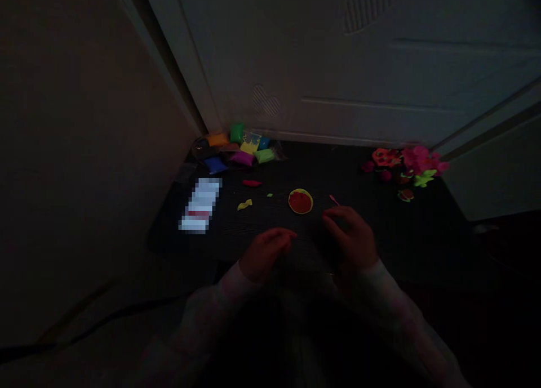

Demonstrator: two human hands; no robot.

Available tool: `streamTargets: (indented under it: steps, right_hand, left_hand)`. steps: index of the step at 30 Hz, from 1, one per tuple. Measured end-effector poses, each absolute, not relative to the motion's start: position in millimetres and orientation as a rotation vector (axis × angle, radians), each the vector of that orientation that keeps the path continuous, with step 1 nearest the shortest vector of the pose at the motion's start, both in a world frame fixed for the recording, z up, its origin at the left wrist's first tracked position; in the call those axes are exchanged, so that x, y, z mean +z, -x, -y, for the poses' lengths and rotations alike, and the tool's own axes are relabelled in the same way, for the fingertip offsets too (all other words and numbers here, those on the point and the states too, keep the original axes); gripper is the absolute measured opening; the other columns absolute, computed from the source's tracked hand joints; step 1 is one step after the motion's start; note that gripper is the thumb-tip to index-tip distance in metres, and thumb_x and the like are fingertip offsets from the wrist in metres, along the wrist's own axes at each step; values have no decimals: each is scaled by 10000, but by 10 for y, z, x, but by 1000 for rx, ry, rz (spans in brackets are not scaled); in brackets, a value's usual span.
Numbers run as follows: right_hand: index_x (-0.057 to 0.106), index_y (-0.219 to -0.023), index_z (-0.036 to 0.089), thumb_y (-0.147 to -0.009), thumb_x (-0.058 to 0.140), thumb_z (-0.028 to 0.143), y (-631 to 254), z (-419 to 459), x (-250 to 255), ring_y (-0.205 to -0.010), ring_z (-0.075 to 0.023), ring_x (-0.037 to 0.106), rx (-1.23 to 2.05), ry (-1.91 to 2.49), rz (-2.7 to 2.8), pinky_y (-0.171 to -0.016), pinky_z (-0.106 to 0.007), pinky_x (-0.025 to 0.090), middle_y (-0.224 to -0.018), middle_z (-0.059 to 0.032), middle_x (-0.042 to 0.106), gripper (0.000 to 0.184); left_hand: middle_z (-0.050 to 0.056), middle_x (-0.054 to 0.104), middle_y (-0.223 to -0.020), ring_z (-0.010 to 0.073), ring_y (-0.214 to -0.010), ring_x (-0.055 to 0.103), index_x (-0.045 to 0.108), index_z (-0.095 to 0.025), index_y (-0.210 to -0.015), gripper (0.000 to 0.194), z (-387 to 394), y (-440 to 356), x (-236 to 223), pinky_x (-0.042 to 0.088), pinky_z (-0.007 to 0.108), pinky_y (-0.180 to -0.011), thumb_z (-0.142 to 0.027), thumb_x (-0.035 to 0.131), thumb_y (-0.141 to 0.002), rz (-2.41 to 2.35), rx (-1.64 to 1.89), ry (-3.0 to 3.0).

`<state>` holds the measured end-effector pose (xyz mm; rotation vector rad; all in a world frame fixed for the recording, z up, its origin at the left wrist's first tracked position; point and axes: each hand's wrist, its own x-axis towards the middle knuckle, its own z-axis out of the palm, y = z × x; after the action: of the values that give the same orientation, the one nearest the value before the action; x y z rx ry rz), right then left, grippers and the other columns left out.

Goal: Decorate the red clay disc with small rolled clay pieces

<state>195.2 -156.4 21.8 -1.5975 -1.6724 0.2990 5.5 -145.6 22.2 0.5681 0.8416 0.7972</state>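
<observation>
In the dim light, my left hand [267, 254] hovers over the near edge of the dark table, fingers pressed together and pointing right. Whatever it may hold is hidden. My right hand [354, 239] is to its right, with thumb and forefinger tips close together in a pinch; anything between them is too dark to make out. Beyond the hands lies a round red clay disc [300, 202] with a yellow rim. A thin pink tool [333, 200] is just past my right fingertips. To the left are a yellow clay piece [244, 205], a small green bit [269, 195] and a red clay roll [252, 183].
Several colored clay packets [243, 158] are heaped at the back left. A lit, pixelated screen [201, 206] lies at the left. Pink and red clay shapes [418, 160] cluster at the back right, near a small layered piece [406, 195]. A white panel [338, 67] rises behind the table.
</observation>
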Motion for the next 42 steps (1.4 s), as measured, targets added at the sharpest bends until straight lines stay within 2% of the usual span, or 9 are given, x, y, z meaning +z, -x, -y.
streamTargets:
  steps: [4, 7, 10, 14, 18, 42]
  right_hand:
    - [595, -794, 193, -760, 511, 380, -2180, 1327, -68, -755, -163, 579, 263, 1743, 1708, -705, -352, 459, -785, -31, 622, 208]
    - [577, -849, 160, -789, 483, 388, -2205, 1270, -141, -767, -132, 561, 245, 1819, 1764, -731, -347, 442, -836, -22, 605, 254]
    - [593, -841, 179, -791, 480, 365, -2169, 1272, -136, -819, -154, 552, 209, 1870, 1781, -767, -366, 400, -856, -26, 620, 223]
    - [623, -789, 217, -766, 489, 331, -2148, 1286, -114, -852, -203, 546, 154, 1926, 1757, -740, -373, 353, -896, -42, 645, 177]
    - [624, -782, 224, -747, 502, 326, -2170, 1296, -116, -860, -212, 539, 127, 1957, 1755, -722, -362, 332, -933, -41, 640, 163]
    - [607, -844, 234, -732, 505, 363, -2214, 1336, -62, -871, -223, 525, 69, 1994, 1816, -701, -362, 313, -976, -47, 619, 199]
  left_hand:
    - [-11, 533, -542, 85, -558, 449, 660, -119, -703, 213, 1384, 13, 96, 318, 231, -565, -304, 681, -601, -864, 851, -574]
    - [-9, 531, -556, 91, -558, 465, 652, -122, -711, 220, 1363, 46, 27, 341, 241, -569, -309, 678, -599, -857, 867, -551]
    - [-1, 538, -571, 95, -564, 480, 649, -115, -714, 218, 1358, 62, -13, 359, 245, -574, -293, 684, -593, -847, 870, -530]
    - [3, 544, -568, 93, -563, 489, 648, -111, -717, 203, 1354, 71, -19, 373, 240, -577, -275, 678, -602, -835, 868, -508]
    - [2, 550, -576, 88, -571, 496, 649, -116, -712, 185, 1345, 72, -6, 385, 233, -587, -265, 678, -606, -832, 870, -487]
    - [5, 553, -582, 95, -578, 500, 646, -118, -715, 178, 1348, 69, -12, 399, 244, -598, -248, 680, -598, -846, 885, -497]
